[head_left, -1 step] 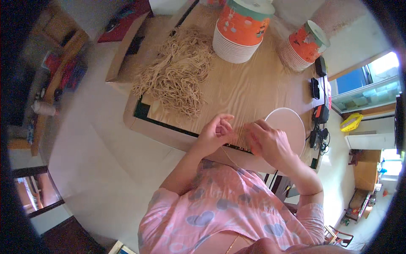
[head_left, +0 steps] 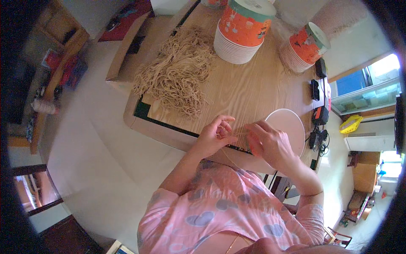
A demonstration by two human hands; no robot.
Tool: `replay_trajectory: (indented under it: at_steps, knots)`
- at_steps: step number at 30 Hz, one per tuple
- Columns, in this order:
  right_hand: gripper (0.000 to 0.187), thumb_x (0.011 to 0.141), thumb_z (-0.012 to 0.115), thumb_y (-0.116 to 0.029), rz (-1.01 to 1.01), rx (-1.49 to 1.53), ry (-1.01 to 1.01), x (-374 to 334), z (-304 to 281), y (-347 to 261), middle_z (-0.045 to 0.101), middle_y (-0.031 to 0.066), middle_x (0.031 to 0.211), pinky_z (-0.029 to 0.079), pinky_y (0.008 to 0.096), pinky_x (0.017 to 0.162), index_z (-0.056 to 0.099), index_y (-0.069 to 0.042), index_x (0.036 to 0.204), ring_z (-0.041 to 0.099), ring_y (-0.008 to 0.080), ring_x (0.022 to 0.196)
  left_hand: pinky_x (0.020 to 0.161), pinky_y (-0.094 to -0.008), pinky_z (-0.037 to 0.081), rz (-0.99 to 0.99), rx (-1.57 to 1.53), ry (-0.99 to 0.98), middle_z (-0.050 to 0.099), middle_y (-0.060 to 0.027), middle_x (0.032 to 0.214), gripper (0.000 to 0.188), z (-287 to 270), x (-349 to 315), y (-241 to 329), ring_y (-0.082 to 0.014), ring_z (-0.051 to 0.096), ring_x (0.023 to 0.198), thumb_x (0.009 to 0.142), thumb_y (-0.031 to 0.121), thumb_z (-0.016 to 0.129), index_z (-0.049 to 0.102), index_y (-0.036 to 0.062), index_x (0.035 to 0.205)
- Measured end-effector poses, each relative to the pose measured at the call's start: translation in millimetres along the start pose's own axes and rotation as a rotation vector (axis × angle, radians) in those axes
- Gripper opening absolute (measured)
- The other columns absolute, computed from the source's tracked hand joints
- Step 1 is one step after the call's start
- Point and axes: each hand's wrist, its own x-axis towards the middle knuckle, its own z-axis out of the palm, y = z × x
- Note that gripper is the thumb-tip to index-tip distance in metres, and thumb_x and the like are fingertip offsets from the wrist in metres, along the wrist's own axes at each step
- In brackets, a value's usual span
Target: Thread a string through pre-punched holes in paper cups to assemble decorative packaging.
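Note:
My left hand (head_left: 216, 134) hovers at the table's near edge, its lower fingers curled in and its thumb stretched rightward. A thin tan string (head_left: 229, 158) hangs from beneath it toward my lap. Just to the right, my right hand (head_left: 271, 143) is bent over with its fingers drawn together; what lies between its fingertips is too small to make out. Behind that hand a round white tub (head_left: 292, 126) stands, partly covered by it. A big loose heap of tan strings (head_left: 179, 74) lies on the table, beyond my left hand.
A tall stack of orange-and-green paper tubs (head_left: 243, 31) stands at the back of the wooden table (head_left: 249, 84), with a smaller stack (head_left: 303, 47) to its right. Black adapters and cables (head_left: 320, 127) line the right edge. An open cardboard flap (head_left: 127, 53) juts out at the left.
Both hands stay nearly in place; my left thumb and right fingertips have shifted slightly. The heap and tubs stay put.

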Motion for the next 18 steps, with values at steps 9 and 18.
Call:
replay_trajectory:
  at_steps: [9, 18]
  knots:
    - [0.017, 0.078, 0.056, -0.018, -0.326, -0.322, -0.059, 26.4, -13.1, -3.2, 0.056, 0.0085, 0.087, 0.045, 0.0383, 0.075, 0.056, -0.007, 0.090, 0.057, 0.0269, 0.082, 0.055, -0.0224, 0.041, 0.134, 0.416, -0.048, 0.057, 0.0004, 0.071, 0.008, -6.6, -6.6, 17.7, -0.0052, 0.050, 0.061, 0.081, 0.009, 0.065, 0.064, 0.0011, 0.085]
    - [0.014, 0.073, 0.058, -0.019, -0.354, -0.258, -0.187, 48.5, 2.4, 6.6, 0.058, 0.0073, 0.081, 0.041, 0.0371, 0.077, 0.057, -0.009, 0.082, 0.057, 0.0239, 0.086, 0.058, -0.0227, 0.044, 0.076, 0.239, -0.022, 0.059, -0.0009, 0.072, 0.011, -8.1, -1.4, 3.4, -0.0065, 0.052, 0.064, 0.082, 0.011, 0.064, 0.064, 0.0021, 0.088]
